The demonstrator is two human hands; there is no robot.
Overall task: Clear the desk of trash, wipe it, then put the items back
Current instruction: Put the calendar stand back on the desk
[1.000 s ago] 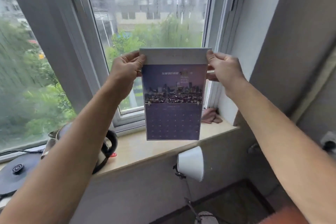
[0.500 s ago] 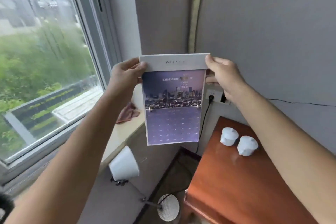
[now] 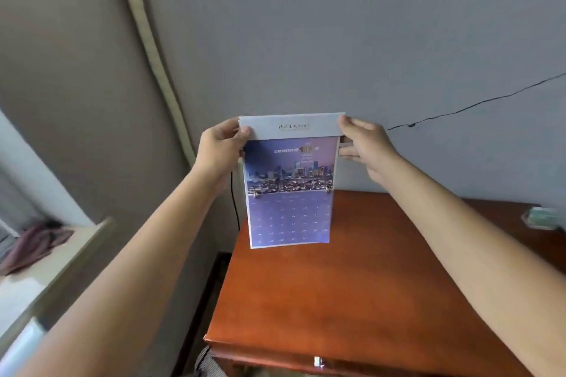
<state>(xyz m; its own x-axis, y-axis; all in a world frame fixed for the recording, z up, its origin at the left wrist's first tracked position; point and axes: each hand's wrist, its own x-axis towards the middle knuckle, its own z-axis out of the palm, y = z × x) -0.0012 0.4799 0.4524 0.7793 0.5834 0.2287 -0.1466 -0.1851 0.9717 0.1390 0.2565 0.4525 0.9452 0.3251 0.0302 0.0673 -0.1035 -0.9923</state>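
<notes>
Centrally in the frame, a calendar (image 3: 289,184) is hanging upright in the air, above the far left part of a reddish wooden desk (image 3: 352,300) and clear of its top. The left hand (image 3: 219,151) is pinching the calendar's upper left corner, thumb on the grey header strip, the other fingers behind the card. The right hand (image 3: 363,147) is pinching the upper right corner the same way, thumb in front, fingertips showing past the edge.

A black cable (image 3: 471,105) is running across the grey wall at right; another cord (image 3: 234,205) is dropping behind the calendar's left edge, its upper end hidden by the left hand. At lower left, a pinkish cloth (image 3: 33,242) is lying on a pale windowsill (image 3: 61,263).

A small greenish object (image 3: 540,217) is sitting at the desk's far right edge, too blurred to identify. Calendar print is too small to read. Both forearms are cut off by the bottom edge of the frame.
</notes>
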